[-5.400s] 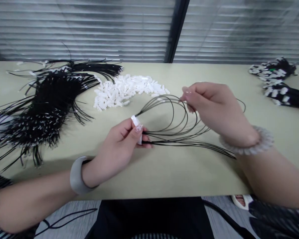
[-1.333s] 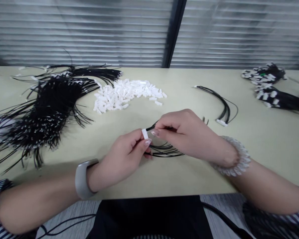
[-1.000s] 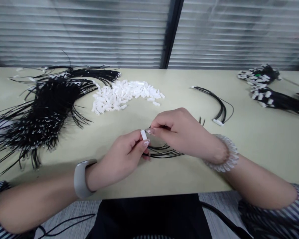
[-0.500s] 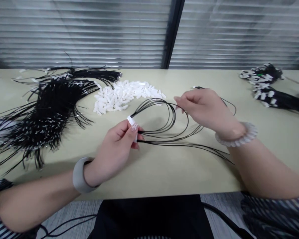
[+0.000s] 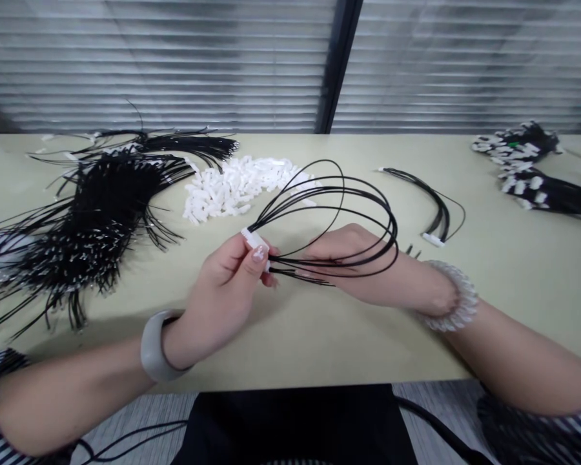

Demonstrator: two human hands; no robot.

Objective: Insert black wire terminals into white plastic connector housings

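Observation:
My left hand (image 5: 225,281) pinches a white connector housing (image 5: 255,240) between thumb and fingers, above the table. Thin black wires (image 5: 394,229) leave the housing, arch to the right in wide loops and bend back toward it. My right hand (image 5: 368,289) is behind and below these loops, its fingers closed around the lower wires just right of the housing. The loops partly cover its fingertips. Beyond the right hand, a wire bundle with a white connector (image 5: 433,239) at its near end lies on the table.
At left lies a big heap of black wires (image 5: 111,200) with shiny metal ends. A pile of white connector housings (image 5: 227,187) sits behind my left hand. Bundles with white connectors (image 5: 523,184) lie at far right. Window blinds (image 5: 150,64) stand behind the table (image 5: 295,342).
My right hand has come down and left, from the single wire at the loop's top to the lower wires. The loops have widened. My left hand keeps the housing in nearly the same place.

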